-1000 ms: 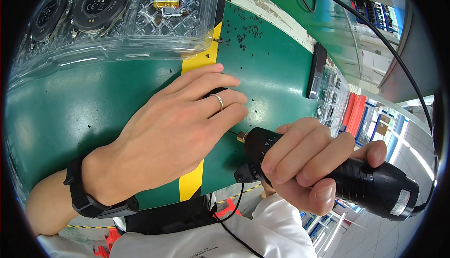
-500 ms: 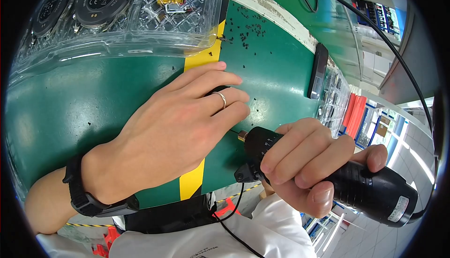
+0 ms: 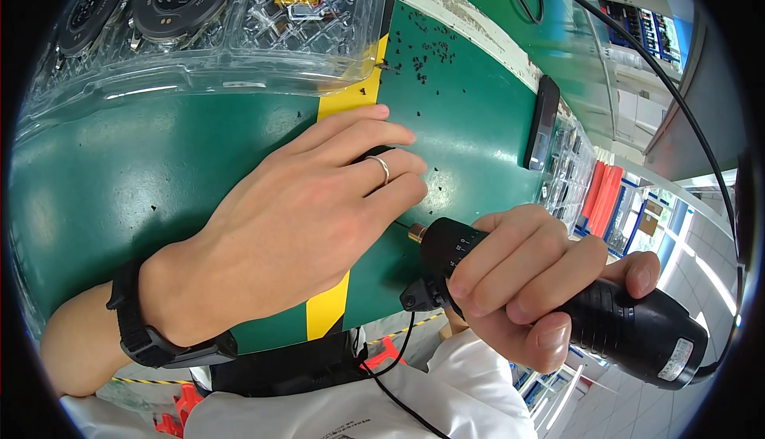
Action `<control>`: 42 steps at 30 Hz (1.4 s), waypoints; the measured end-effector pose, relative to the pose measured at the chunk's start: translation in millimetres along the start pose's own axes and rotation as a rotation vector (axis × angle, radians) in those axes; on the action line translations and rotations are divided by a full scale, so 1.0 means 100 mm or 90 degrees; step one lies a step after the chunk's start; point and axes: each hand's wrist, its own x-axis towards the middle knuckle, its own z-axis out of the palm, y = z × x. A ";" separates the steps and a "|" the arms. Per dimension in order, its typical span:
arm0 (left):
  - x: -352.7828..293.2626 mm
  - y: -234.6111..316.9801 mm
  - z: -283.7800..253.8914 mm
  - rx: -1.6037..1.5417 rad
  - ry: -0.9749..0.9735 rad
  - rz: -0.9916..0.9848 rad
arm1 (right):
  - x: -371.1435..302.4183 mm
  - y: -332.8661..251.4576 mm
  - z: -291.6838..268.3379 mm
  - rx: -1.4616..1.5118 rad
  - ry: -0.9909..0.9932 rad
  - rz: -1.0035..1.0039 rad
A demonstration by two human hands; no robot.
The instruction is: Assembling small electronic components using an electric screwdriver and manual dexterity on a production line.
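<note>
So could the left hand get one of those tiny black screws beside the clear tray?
Probably yes: the tiny black screws lie just beyond the left hand, and nothing seems to block the way. That hand covers a mostly hidden dark object, so it might have to leave that first.

1. We see a green tabletop (image 3: pixel 199 136) crossed by 1 yellow stripe (image 3: pixel 327 315), with a pale, chipped edge (image 3: pixel 470 18) along its far side.
2. Beyond that edge, we find another green surface (image 3: pixel 574 72).
3. At the right, we make out blue-framed shelving (image 3: pixel 636 226) and a grey panel (image 3: pixel 677 144).
4. Lower down, we notice a grey tiled floor (image 3: pixel 613 409), a bright white streak (image 3: pixel 715 277) and yellow-and-black tape (image 3: pixel 151 381).
</note>
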 end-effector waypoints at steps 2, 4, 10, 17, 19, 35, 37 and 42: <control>0.00 0.00 0.01 -0.003 -0.001 0.000 | 0.00 0.01 0.01 0.005 0.001 0.000; 0.00 -0.01 0.02 0.000 0.003 0.002 | 0.00 0.01 0.01 0.004 0.000 -0.001; 0.01 -0.02 0.02 0.001 0.008 0.004 | 0.01 0.04 0.00 -0.001 -0.008 -0.008; -0.02 -0.01 0.01 0.003 0.012 0.006 | 0.02 0.00 0.03 0.003 -0.021 0.000; -0.02 -0.01 0.01 0.005 0.012 0.005 | 0.02 0.00 0.04 0.000 -0.023 -0.002; 0.00 -0.01 0.01 0.001 0.009 0.004 | 0.03 0.03 0.01 -0.007 -0.005 -0.018; 0.01 0.00 0.01 0.000 0.004 0.004 | 0.04 0.05 0.04 0.017 0.011 -0.037; -0.02 -0.01 0.01 0.012 -0.003 -0.001 | 0.01 0.14 0.08 0.056 0.057 -0.104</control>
